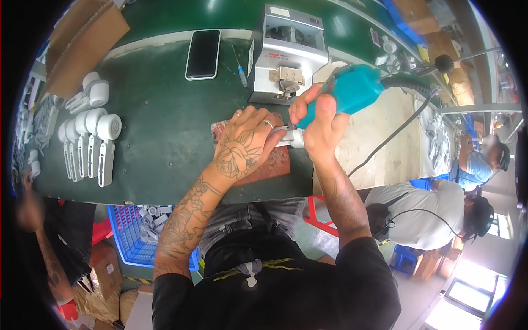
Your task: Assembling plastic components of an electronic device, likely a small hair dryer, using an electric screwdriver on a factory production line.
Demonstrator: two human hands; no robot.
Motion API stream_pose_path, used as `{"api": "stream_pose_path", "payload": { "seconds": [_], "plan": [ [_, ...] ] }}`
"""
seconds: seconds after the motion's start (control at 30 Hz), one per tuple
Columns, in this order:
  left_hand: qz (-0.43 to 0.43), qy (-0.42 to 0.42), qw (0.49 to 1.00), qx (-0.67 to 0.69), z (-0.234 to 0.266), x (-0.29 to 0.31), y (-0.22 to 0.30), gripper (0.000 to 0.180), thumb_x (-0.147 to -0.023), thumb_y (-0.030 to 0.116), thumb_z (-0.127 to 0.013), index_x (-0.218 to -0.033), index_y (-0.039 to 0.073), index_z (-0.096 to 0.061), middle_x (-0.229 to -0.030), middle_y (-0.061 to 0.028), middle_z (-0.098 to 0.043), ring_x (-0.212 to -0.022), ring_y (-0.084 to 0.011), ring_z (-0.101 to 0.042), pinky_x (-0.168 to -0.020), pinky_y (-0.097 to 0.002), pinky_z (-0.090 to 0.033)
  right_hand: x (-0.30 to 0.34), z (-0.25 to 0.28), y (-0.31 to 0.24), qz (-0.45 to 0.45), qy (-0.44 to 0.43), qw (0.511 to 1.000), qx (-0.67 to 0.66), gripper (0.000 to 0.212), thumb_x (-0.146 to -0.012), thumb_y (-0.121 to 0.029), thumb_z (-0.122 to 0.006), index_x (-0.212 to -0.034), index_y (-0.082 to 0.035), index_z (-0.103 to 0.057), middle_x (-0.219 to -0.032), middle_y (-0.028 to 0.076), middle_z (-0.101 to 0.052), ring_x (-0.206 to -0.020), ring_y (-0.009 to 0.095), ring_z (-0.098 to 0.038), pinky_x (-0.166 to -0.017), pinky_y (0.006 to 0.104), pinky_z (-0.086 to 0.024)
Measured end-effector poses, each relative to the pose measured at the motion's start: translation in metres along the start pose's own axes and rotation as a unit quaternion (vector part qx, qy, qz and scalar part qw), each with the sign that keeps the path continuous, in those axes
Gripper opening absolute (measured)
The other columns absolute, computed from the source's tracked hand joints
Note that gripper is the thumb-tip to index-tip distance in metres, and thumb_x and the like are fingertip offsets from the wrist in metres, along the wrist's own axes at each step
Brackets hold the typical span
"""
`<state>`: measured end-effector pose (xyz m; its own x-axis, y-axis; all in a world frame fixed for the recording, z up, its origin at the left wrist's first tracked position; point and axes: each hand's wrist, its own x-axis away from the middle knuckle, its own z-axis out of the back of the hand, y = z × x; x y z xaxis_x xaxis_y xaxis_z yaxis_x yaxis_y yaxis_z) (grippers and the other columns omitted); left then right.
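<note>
My left hand (246, 140), a ring on one finger, is closed round a white plastic part (297, 138) and presses it on a reddish-brown pad (276, 166). Most of that part is hidden under the fingers; a rounded white end sticks out to the right. My right hand (323, 125) grips a teal corded power tool (356, 89), tilted with its front end down toward the white part. Where the tool's tip meets the part is hidden behind my hand. Left of the pad stands a row of white round-headed parts with flat handles (88, 144).
A silver machine (289, 55) stands just beyond my hands. A phone (203, 55) and a blue-handled screwdriver (242, 74) lie to its left. A dark cable (388, 135) crosses the right side. A blue basket (129, 247) of grey parts sits below the table edge. Other people are on both sides.
</note>
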<state>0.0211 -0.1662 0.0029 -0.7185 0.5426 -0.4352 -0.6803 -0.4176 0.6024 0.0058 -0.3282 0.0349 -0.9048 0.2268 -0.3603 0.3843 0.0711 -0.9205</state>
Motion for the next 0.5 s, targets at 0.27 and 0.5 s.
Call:
{"api": "stream_pose_path", "payload": {
  "seconds": [0.27, 0.5],
  "plan": [
    [0.014, -0.011, 1.0, 0.005, -0.001, 0.002, -0.003, 0.019, -0.091, 0.024, -0.07, -0.096, 0.006, -0.07, -0.094, -0.0057, -0.064, -0.092, -0.0276, -0.059, -0.085, -0.0433, -0.048, 0.0, -0.003, -0.004, -0.008, 0.003, 0.998, 0.057, 0.056, -0.102, -0.053, -0.059, -0.107, 0.002, -0.055, -0.071, 0.008, -0.055, -0.062, 0.018, -0.055, -0.059, 0.033, -0.047],
    [0.015, -0.044, 0.997, 0.053, 0.01, 0.001, -0.001, 0.023, -0.089, 0.026, -0.071, -0.104, 0.009, -0.069, -0.102, -0.0051, -0.065, -0.096, -0.0291, -0.058, -0.09, -0.0441, -0.046, -0.03, -0.008, -0.025, 0.043, 0.047, 0.993, 0.1, 0.062, -0.104, -0.055, -0.052, -0.112, 0.007, -0.057, -0.069, 0.007, -0.057, -0.062, 0.018, -0.059, -0.058, 0.0313, -0.048]
  ]
}}
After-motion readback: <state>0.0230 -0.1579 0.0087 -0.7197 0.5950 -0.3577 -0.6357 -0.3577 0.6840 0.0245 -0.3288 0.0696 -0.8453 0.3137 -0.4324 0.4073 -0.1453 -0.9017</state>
